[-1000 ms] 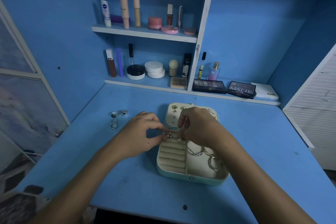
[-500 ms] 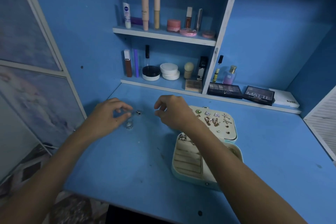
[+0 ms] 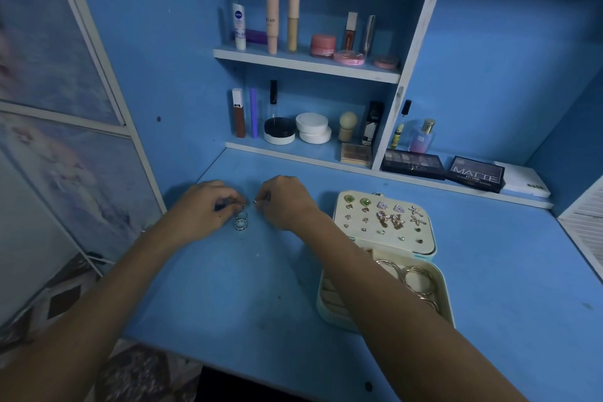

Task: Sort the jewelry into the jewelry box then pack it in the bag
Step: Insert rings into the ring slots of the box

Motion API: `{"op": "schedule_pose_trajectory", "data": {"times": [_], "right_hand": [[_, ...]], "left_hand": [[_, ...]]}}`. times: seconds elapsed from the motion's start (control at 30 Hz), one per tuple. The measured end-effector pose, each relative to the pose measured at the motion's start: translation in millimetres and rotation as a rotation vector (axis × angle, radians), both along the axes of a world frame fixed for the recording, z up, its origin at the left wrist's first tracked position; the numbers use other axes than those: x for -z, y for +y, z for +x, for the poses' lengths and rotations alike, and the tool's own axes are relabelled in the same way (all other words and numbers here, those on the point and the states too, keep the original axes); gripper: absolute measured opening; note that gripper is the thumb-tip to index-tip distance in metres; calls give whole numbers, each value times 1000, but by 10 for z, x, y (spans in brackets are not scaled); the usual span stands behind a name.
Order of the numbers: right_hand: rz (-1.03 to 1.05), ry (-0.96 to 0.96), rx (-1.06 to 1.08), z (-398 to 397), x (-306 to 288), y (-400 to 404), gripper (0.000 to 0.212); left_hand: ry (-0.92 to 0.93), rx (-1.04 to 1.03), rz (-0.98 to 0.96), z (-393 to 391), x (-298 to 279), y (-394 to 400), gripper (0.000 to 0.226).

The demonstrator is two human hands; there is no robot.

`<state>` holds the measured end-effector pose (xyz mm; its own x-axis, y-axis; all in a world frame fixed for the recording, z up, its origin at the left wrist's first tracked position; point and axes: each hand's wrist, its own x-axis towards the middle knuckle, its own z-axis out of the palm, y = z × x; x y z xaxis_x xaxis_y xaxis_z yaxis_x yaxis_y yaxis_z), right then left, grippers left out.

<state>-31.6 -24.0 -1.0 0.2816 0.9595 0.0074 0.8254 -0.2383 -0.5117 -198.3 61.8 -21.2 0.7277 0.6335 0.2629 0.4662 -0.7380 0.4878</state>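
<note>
Left hand (image 3: 204, 210): fingers pinching a ring (image 3: 243, 206)
Right hand (image 3: 287, 202): fingers pinching a small ring (image 3: 255, 202)
Jewelry box (image 3: 385, 258): open, on table (image 3: 228, 287)

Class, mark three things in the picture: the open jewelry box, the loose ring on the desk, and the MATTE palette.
jewelry box (image 3: 444, 290), head view, right rim of base.
ring (image 3: 240, 224), head view, on its band.
MATTE palette (image 3: 475, 173), head view, lid centre.
</note>
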Motion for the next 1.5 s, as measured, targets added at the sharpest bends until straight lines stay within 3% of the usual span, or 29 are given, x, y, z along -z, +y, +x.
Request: {"op": "schedule_pose_trajectory", "data": {"times": [0.43, 0.9, 1.1, 1.23, 1.5], "right_hand": [[178, 91, 55, 189, -155, -351, 17], [407, 126, 193, 588, -274, -1235, 15], [418, 60, 236, 666, -190, -1565, 12], [402, 42, 230, 676, -150, -1744, 11], [358, 167, 248, 585, -121, -2006, 11]], "left_hand": [[-23, -60, -113, 199, -212, -218, 7], [-12, 343, -176, 513, -469, -1052, 9], [-40, 409, -115, 516, -307, -1248, 7], [-32, 452, -45, 498, -188, -1269, 26], [-48, 504, 70, 534, -176, -1358, 26]]}}
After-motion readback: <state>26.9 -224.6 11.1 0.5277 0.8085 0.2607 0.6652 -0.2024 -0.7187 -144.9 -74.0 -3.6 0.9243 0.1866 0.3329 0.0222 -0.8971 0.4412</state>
